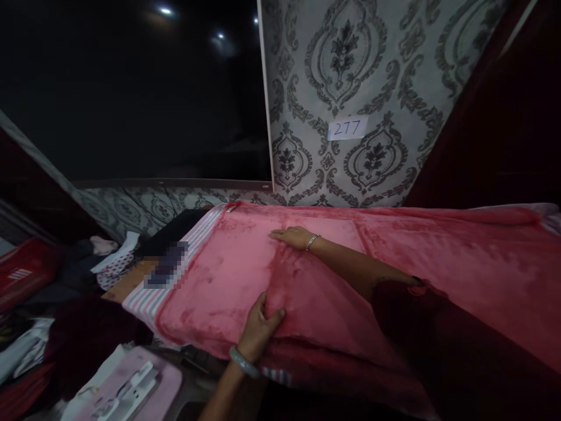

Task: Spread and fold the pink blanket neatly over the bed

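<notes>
A pink-red plush blanket (228, 251) lies spread out in front of me, with a striped white, pink and grey edge (144, 298) at its left end. My right hand (293, 238), a silver bracelet at the wrist, rests flat on the blanket near a crease, fingers stretched out. Closer to me, my left hand (258, 328) wears a pale grey-green bangle and touches the blanket by its front side. Its thumb and index finger are spread apart along the same crease; the other fingers are partly hidden.
A large dark television (153, 99) hangs on the patterned wall, beside a paper label (347, 127) reading 277. Heaped clothes (87, 327) and a red bag (28, 272) lie at the left. A pink board-like item (162, 380) stands at the lower left, with white objects on it.
</notes>
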Tool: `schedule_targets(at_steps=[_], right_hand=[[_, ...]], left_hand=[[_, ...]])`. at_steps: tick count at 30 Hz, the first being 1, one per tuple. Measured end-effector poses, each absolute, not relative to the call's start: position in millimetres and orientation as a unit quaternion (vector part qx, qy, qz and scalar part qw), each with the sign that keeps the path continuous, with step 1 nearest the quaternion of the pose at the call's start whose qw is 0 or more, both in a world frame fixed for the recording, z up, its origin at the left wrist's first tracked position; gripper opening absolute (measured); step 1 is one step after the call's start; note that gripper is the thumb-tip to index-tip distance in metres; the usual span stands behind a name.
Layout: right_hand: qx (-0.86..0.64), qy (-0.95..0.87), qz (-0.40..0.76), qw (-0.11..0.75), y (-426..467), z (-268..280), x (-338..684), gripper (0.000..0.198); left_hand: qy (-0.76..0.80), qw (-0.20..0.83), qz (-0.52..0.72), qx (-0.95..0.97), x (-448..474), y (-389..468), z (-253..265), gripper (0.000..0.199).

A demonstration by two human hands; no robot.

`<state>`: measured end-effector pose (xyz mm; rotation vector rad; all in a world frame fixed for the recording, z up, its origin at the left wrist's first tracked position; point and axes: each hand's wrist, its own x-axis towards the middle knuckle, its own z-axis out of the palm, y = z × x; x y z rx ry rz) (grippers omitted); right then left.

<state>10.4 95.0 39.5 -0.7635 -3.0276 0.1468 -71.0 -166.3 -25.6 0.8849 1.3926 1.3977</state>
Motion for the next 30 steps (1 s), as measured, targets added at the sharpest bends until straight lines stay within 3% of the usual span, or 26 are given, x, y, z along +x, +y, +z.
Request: schedule_targets(at_steps=[5,8,10,15,17,25,30], right_hand=[[-0.255,-0.967,0.000,-0.006,98.9,34.9,12.0,0.036],[-0.294,-0.954,0.000,0.050,100.5,25.2,31.2,0.034],[-0.340,-0.928,0.021,0.154,103.2,16.3,49.5,0.032],[-0.335,-0.781,0.025,0.527,112.4,26.0,93.3,0.017],[-0.308,-0.738,0.002,0.601,112.2,53.0,101.5,0.017],[-0.292,-0.764,-0.022,0.575,96.0,186.0,47.5,0.022],[-0.277,-0.846,0.014,0.454,80.1,174.7,-47.5,0.027]], left_hand=[[0.575,0.438,0.588,0.364,-59.7,-169.9,-25.7,0.057],[0.605,0.389,0.586,0.374,-48.3,-171.9,-21.5,0.042],[0.624,0.348,0.581,0.390,-37.5,-173.0,-14.8,0.033],[0.603,0.262,0.582,0.479,-6.2,-173.4,21.6,0.027],[0.577,0.239,0.594,0.507,0.0,-172.2,43.2,0.024],[0.505,0.189,0.670,0.510,-45.9,-180.6,119.1,0.024],[0.571,0.157,0.708,0.385,-112.2,-203.7,100.7,0.035]])
